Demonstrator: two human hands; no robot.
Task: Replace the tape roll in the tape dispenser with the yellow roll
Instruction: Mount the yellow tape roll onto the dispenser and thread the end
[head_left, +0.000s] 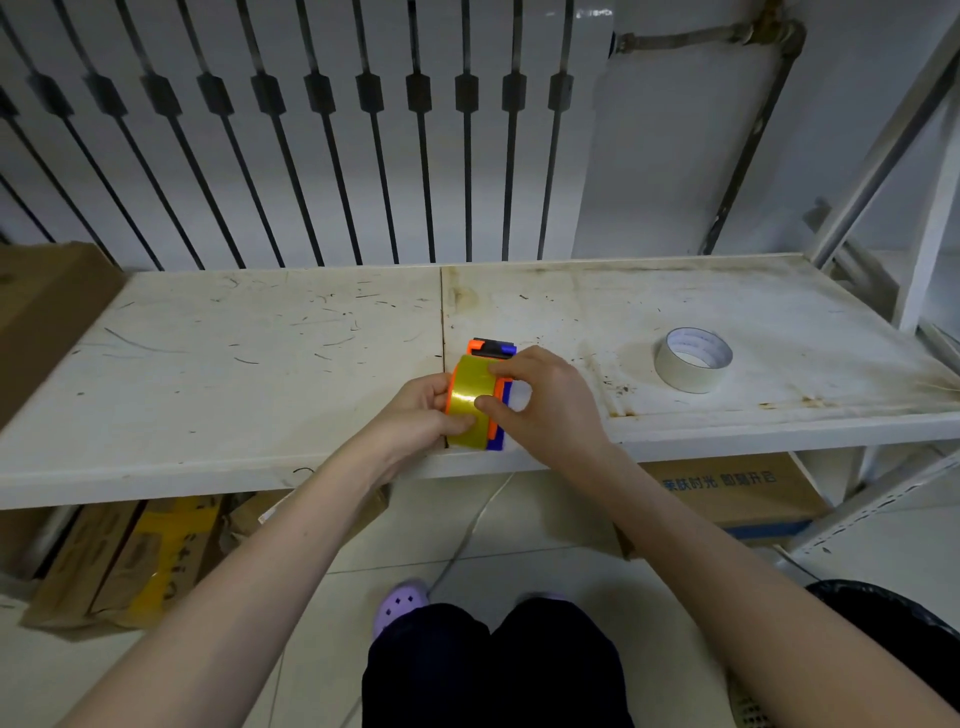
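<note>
The yellow tape roll (467, 397) sits in the orange and blue tape dispenser (493, 348), near the front edge of the white shelf (260, 364). My left hand (423, 410) grips the roll and dispenser from the left side. My right hand (540, 395) holds them from the right, thumb and forefinger pressed on the yellow roll's face. The dispenser's cutter end points away from me. A white tape roll (693, 358) lies flat on the shelf to the right, apart from both hands.
Black bars stand behind the shelf. A white shelf upright (930, 249) rises at the right. Cardboard boxes (130, 556) and a printed box (737, 493) lie under the shelf. A white cable (467, 535) runs over the tiled floor near my knees.
</note>
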